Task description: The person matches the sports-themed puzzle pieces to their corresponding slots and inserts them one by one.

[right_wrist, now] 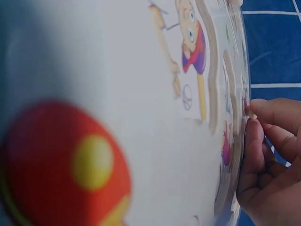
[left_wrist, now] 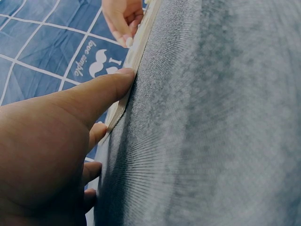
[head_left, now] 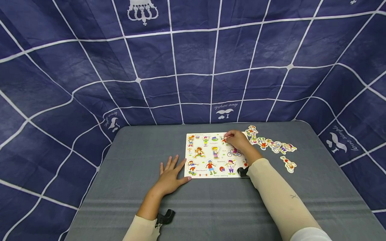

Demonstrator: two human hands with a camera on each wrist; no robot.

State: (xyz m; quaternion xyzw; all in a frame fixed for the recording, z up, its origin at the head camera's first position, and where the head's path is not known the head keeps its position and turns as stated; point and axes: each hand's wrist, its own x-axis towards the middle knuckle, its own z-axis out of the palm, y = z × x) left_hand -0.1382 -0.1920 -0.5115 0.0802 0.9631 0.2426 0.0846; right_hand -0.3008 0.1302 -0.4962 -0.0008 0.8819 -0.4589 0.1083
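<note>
Left hand (head_left: 170,178), spread and gripping nothing, should brace the near-left corner of the board (head_left: 208,154) while the right hand (head_left: 238,140), pinching a pale knob (right_wrist: 253,116) near its far edge, aligns squarely.

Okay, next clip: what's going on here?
A person is working on a puzzle board on a grey table. The right hand pinches a small pale thing at the board's far side, too hidden to identify. The left hand lies spread by the near left corner, thumb touching the board. Loose picture pieces lie to the right.
</note>
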